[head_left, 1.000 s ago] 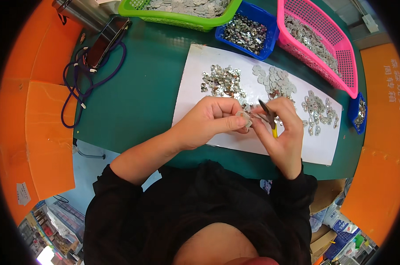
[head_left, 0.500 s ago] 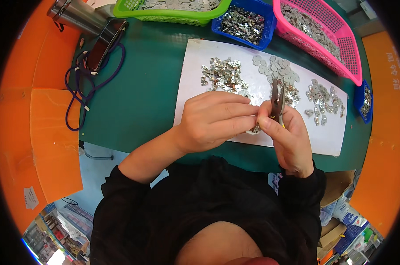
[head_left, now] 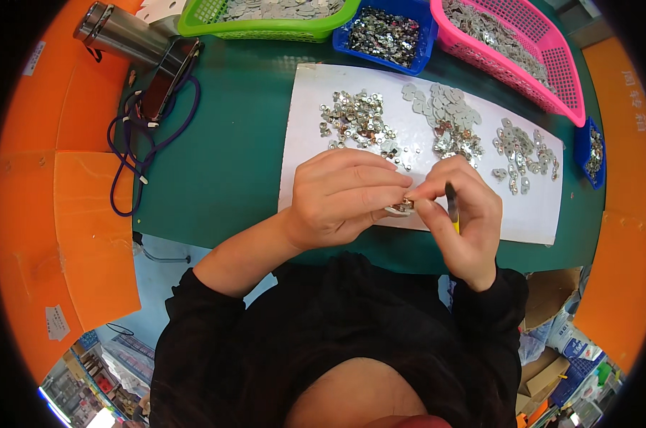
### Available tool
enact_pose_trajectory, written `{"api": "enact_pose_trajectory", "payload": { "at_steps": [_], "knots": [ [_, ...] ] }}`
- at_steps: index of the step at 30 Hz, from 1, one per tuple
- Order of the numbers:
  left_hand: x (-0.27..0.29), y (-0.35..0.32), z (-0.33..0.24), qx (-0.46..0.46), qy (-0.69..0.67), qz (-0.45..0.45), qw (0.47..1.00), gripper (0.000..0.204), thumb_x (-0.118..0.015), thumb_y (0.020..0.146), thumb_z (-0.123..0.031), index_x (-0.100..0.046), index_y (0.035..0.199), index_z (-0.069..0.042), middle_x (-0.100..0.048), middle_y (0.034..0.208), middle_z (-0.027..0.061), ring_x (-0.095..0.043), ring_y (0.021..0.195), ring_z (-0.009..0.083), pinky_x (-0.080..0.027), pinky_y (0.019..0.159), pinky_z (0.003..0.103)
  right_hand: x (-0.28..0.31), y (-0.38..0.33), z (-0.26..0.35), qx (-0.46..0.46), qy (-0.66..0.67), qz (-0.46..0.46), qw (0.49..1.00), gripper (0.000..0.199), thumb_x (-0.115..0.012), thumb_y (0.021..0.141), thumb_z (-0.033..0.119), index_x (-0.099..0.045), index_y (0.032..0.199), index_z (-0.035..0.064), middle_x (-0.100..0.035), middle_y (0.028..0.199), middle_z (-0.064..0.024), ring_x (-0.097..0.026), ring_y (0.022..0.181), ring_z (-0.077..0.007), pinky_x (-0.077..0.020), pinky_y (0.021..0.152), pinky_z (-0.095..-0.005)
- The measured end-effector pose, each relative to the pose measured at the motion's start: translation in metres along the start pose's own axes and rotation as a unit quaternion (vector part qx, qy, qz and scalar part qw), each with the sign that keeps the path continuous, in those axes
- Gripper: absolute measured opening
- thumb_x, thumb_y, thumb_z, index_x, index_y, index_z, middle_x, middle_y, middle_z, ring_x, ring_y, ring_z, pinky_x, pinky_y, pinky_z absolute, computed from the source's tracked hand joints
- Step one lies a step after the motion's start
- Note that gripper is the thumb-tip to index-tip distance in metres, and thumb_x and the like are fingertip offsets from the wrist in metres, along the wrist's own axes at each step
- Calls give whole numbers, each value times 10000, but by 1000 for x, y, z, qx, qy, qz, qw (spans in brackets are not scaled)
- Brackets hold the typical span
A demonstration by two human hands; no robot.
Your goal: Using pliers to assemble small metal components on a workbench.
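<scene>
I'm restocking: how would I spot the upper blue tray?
On the green table, find the white board. Beyond its far edge sits the blue tray of shiny pieces: unlike the rightmost blue tray, it stands between the green basket and pink basket.

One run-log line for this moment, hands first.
left hand: holding small part | right hand: at same part, yellow-handled tool in grip | white board: loose metal pieces

small metal part (head_left: 403,207): partly hidden by left hand (head_left: 337,194), detail too small to tell | yellow-gripped tool (head_left: 452,202): mostly covered by right hand (head_left: 474,221) | green basket (head_left: 266,30), pink basket (head_left: 495,76): cut off at far edge | near-right clutter (head_left: 569,374): contents indistinct
</scene>
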State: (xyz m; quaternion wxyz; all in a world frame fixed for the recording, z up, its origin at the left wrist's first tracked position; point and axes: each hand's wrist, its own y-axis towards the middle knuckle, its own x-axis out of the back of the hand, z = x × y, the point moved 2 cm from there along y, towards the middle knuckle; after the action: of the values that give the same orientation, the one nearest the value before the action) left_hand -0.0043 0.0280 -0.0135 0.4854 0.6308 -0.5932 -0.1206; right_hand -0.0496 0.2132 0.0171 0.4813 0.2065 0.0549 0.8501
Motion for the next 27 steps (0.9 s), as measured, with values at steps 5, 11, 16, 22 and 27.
{"api": "enact_pose_trajectory", "payload": {
  "at_steps": [5, 11, 16, 22, 27],
  "knots": [
    [1, 4, 0, 38, -52, -9, 998, 186, -716, 803, -35, -714, 988, -21, -736, 986, 126, -705, 900, 304, -563, 792, 359, -1, 1, 3, 117, -106, -16, 987, 335, -763, 592, -14, -720, 905, 99, -578, 774, -42, -529, 743, -231, -420, 687, -328],
    [5, 3, 3, 68, -65, -20, 995, 178, -703, 838, -68, -703, 1005, -5, -738, 979, 136, -707, 917, 318, -558, 824, 383, 4, 1, 8, 211, -283, -26, 935, 306, -772, 646, 17, -719, 938, 90, -577, 839, -66, -535, 821, -278, -446, 728, -371],
    [7, 4, -2, 72, -66, -48, 994, 220, -750, 791, -58, -721, 1004, -14, -740, 981, 108, -708, 928, 289, -563, 830, 361, 15, -1, 4, 243, -444, -82, 859, 402, -732, 555, 139, -722, 956, 144, -574, 868, -20, -550, 818, -248, -420, 744, -400],
    [4, 0, 0, 80, -67, -49, 993, 215, -745, 796, -51, -720, 1006, -13, -741, 984, 113, -711, 935, 284, -563, 831, 365, 10, -1, 6, 234, -473, -85, 845, 461, -733, 529, 40, -746, 979, 141, -574, 837, -16, -556, 802, -232, -422, 733, -375],
    [1, -2, 4, 82, -52, -41, 994, 240, -745, 791, -46, -724, 1028, -16, -739, 999, 114, -710, 940, 288, -564, 832, 366, 13, -4, 3, 244, -518, -75, 816, 467, -756, 583, 208, -738, 1047, 159, -560, 871, 3, -539, 815, -215, -405, 721, -373]
  ]
}}
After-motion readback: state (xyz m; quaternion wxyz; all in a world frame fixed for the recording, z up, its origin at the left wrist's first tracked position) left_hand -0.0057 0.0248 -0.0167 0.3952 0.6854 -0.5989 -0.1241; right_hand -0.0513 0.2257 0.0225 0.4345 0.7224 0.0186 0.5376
